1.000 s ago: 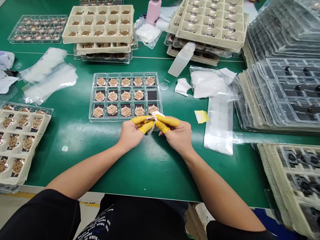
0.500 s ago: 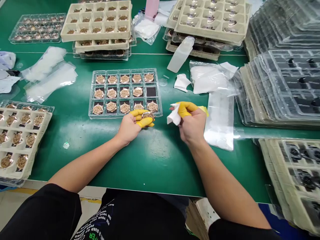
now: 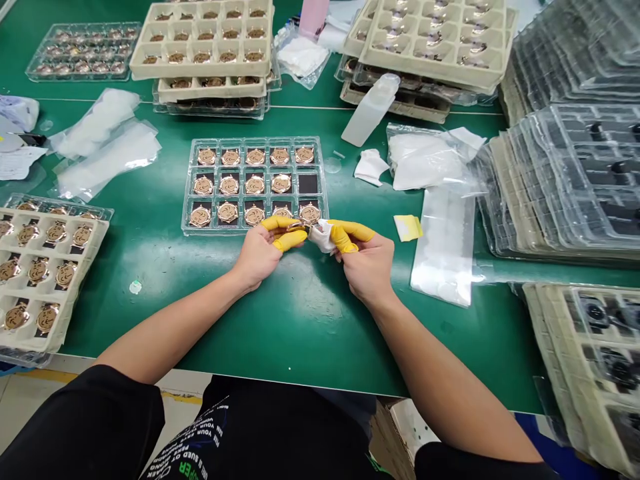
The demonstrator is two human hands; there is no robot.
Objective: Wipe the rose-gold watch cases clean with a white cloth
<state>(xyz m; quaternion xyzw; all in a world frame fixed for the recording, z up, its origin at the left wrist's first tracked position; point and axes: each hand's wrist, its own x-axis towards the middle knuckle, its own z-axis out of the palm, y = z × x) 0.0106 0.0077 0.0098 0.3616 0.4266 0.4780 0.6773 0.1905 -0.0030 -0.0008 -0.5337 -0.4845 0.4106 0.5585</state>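
Observation:
Between the yellow-covered fingertips of my left hand (image 3: 266,250) a rose-gold watch case (image 3: 299,227) is pinched, tilted on edge and partly hidden by the fingers. My right hand (image 3: 365,255), also with yellow finger covers, grips a white cloth (image 3: 323,235) and presses it against the case's right side. Just beyond both hands lies a clear plastic tray (image 3: 186,200) with rows of similar round rose-gold cases, such as one watch case (image 3: 255,184) face-down in its cell. One cell at the right of the middle row shows only its dark pad (image 3: 308,184).
Right of my hands lie a yellow-and-white piece (image 3: 408,228), a plastic sleeve (image 3: 443,250), a white bottle (image 3: 371,110) and bagged cloths (image 3: 425,157). Stacked trays stand at the back (image 3: 200,67) and right (image 3: 565,180). Another filled tray (image 3: 65,313) sits at left.
My right hand has moved left with the white cloth and brought it against the watch case. The case has turned on edge in my left hand. The view has shifted slightly.

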